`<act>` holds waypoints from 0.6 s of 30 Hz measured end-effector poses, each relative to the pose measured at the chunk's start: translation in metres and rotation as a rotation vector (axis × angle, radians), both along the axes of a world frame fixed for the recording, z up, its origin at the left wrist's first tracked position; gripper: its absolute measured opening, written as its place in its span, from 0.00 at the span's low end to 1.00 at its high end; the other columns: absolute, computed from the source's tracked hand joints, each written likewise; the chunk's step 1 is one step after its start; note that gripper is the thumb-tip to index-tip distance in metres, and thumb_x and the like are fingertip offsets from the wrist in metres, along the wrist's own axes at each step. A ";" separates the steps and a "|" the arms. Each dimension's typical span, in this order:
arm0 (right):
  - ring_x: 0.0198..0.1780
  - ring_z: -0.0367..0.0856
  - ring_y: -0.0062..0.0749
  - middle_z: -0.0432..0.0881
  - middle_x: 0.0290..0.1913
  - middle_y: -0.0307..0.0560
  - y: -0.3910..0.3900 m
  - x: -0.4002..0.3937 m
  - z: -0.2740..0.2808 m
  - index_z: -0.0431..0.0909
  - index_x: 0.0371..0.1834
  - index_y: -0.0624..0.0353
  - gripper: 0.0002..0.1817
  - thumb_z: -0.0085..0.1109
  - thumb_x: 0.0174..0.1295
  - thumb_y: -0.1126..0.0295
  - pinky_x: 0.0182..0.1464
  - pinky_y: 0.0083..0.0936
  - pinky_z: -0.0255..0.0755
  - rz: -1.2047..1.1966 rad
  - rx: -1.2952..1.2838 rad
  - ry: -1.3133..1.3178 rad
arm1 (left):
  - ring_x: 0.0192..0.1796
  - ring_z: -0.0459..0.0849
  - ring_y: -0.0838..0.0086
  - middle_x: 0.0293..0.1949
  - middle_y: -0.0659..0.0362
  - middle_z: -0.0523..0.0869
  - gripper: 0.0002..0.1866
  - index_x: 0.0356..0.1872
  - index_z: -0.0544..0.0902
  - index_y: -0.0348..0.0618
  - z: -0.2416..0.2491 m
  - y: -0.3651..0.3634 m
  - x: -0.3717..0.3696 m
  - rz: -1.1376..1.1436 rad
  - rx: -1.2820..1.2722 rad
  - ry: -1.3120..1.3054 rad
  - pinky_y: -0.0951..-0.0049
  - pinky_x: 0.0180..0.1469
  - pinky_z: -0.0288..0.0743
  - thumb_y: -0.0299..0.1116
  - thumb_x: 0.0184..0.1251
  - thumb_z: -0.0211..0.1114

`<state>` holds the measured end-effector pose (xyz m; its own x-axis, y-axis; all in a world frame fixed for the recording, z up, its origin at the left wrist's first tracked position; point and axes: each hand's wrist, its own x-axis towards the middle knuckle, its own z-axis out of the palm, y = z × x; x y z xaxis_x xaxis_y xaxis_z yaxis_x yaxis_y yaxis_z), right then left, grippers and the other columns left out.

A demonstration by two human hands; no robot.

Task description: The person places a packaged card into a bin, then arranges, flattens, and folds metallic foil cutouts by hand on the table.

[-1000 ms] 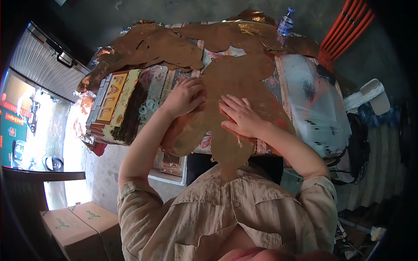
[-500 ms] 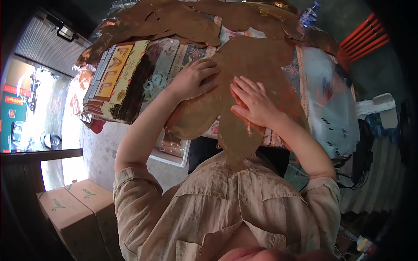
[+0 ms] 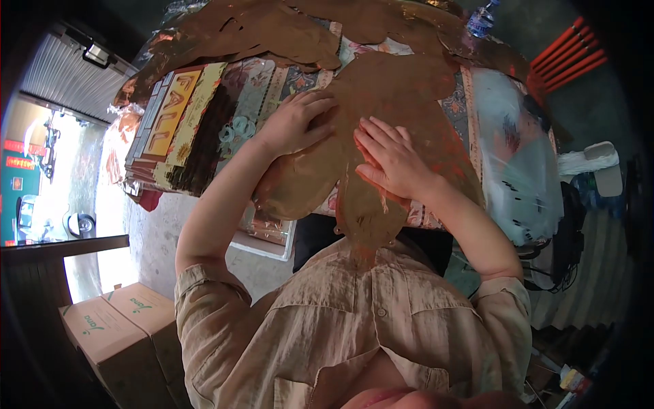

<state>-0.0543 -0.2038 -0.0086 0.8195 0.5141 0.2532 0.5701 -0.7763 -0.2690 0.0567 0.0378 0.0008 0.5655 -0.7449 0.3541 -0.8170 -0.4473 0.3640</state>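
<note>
A large, flat brown sheet (image 3: 402, 88) with rounded lobes lies in front of me, its surface slightly glossy with reddish patches. One narrower lobe reaches over the table edge towards my shirt. My left hand (image 3: 298, 121) rests on the sheet's left part, palm down, its fingers loosely bent and spread. To the right of centre, my right hand (image 3: 394, 158) lies with fingers stretched out on the sheet, with a reddish tint along its underside. Neither hand grasps anything that I can see. The material of the sheet cannot be made out for sure.
Left on the patterned tablecloth (image 3: 300, 80) stands a stack of printed "FALL" panels (image 3: 170, 123). More brown sheets (image 3: 272, 34) cover the far side, near a water bottle (image 3: 481, 20). Clear plastic bags (image 3: 514, 163) lie at right. Cardboard boxes (image 3: 122, 320) stand lower left.
Both hands stay on the brown sheet, in nearly the same places. The whole view has shifted slightly. The lobe nearest my shirt looks a little different in outline.
</note>
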 end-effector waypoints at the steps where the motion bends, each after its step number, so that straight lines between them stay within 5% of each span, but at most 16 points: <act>1: 0.73 0.57 0.46 0.63 0.71 0.55 0.001 0.000 -0.002 0.66 0.66 0.62 0.33 0.57 0.62 0.53 0.69 0.43 0.51 -0.001 0.004 -0.004 | 0.63 0.73 0.58 0.60 0.53 0.76 0.22 0.56 0.79 0.45 0.003 -0.001 0.002 -0.010 -0.002 -0.008 0.60 0.64 0.66 0.41 0.61 0.65; 9: 0.72 0.57 0.47 0.63 0.70 0.55 0.001 0.000 0.002 0.65 0.66 0.61 0.33 0.57 0.62 0.53 0.68 0.43 0.51 0.006 0.011 0.005 | 0.53 0.79 0.56 0.44 0.53 0.84 0.15 0.45 0.83 0.40 0.007 -0.037 0.025 -0.069 -0.068 0.056 0.59 0.55 0.73 0.35 0.58 0.65; 18: 0.72 0.58 0.48 0.63 0.69 0.56 0.001 0.001 0.002 0.66 0.67 0.59 0.33 0.56 0.62 0.52 0.69 0.44 0.50 -0.005 0.004 0.021 | 0.54 0.77 0.62 0.48 0.59 0.82 0.12 0.43 0.84 0.46 -0.006 -0.073 0.036 -0.011 0.039 -0.079 0.62 0.55 0.68 0.37 0.60 0.65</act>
<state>-0.0536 -0.2032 -0.0070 0.8274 0.5087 0.2380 0.5602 -0.7783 -0.2836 0.0928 -0.0348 -0.0053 0.5290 -0.7648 0.3677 -0.8472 -0.4510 0.2807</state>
